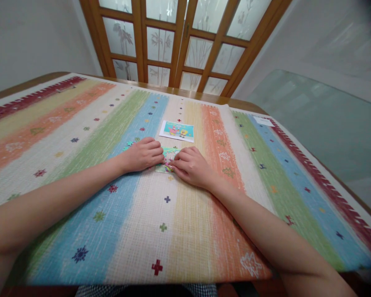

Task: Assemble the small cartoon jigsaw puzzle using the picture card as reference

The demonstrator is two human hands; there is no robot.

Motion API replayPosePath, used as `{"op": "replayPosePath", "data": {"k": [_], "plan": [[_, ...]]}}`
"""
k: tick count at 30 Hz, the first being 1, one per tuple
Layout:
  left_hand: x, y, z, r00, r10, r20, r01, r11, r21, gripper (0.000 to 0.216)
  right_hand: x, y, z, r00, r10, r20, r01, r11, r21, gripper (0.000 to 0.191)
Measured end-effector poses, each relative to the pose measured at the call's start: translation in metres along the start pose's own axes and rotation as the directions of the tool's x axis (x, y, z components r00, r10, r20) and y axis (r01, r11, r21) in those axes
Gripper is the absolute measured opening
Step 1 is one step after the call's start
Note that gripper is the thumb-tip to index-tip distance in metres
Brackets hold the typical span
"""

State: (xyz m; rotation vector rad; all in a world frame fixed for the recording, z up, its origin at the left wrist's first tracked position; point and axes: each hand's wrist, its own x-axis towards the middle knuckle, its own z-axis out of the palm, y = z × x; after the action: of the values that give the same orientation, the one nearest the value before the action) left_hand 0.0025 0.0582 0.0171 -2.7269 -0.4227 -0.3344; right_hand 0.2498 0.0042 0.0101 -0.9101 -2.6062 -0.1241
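A small jigsaw puzzle (170,153) in green and pink lies on the striped tablecloth, partly hidden by my hands. My left hand (144,154) rests at its left side, fingers curled, the fingertips on the puzzle's edge; what they grip, if anything, is hidden. From the right, my right hand (191,167) reaches over the puzzle with thumb and fingers pinched at a small colourful jigsaw piece (169,167). Loose teal jigsaw pieces (129,144) lie just beyond my left hand. Behind the puzzle is a picture card (177,131) with a pink and a yellow cartoon figure on a blue-green ground.
The striped tablecloth (145,231) covers the table, whose wooden edge (235,102) shows at the back. A white label or paper (264,121) lies at the far right. Wooden doors with glass panes (173,45) stand behind, and a pale glass-like panel (321,119) is on the right.
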Motion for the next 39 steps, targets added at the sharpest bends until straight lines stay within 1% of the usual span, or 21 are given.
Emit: {"op": "replayPosePath", "data": {"k": [3,5,9,11,14,18,23,28,34,39], "plan": [[-0.002,0.001,-0.002,0.998,-0.055,-0.005,0.054,0.997,-0.063,0.039,0.0,0.0,0.0,1.0,-0.008,0.02,0.008,1.0,0.001,0.034],[-0.005,0.002,-0.005,0.993,-0.115,-0.002,0.114,0.987,-0.118,0.04,0.001,-0.001,0.001,1.0,-0.007,0.023,0.007,1.0,0.0,0.035],[-0.015,0.008,-0.009,0.974,-0.22,0.046,0.224,0.94,-0.258,0.032,0.002,-0.003,0.001,1.0,0.028,0.015,-0.028,1.0,-0.002,0.031],[-0.022,0.013,-0.009,0.965,-0.252,0.07,0.261,0.908,-0.329,0.027,0.004,-0.005,0.002,0.997,0.08,0.001,-0.08,0.997,0.003,0.029],[-0.028,0.021,-0.006,0.949,-0.296,0.111,0.315,0.86,-0.401,0.027,0.01,-0.009,0.004,0.982,0.19,-0.003,-0.19,0.982,0.018,0.027],[-0.03,0.026,-0.001,0.93,-0.327,0.169,0.368,0.834,-0.41,0.029,0.021,-0.016,0.008,0.944,0.328,0.021,-0.329,0.943,0.051,0.025],[-0.028,0.026,-0.001,0.938,-0.311,0.154,0.346,0.865,-0.362,0.03,0.029,-0.021,0.009,0.901,0.429,0.061,-0.433,0.897,0.086,0.022],[-0.026,0.026,-0.005,0.946,-0.288,0.151,0.323,0.887,-0.331,0.031,0.032,-0.022,0.008,0.869,0.486,0.09,-0.495,0.856,0.15,0.017],[-0.025,0.027,-0.006,0.948,-0.278,0.154,0.313,0.902,-0.298,0.032,0.033,-0.02,0.012,0.854,0.511,0.095,-0.519,0.829,0.206,0.015],[-0.024,0.027,-0.007,0.952,-0.272,0.137,0.301,0.908,-0.291,0.03,0.032,-0.019,0.013,0.852,0.517,0.083,-0.522,0.825,0.215,0.015]]}}
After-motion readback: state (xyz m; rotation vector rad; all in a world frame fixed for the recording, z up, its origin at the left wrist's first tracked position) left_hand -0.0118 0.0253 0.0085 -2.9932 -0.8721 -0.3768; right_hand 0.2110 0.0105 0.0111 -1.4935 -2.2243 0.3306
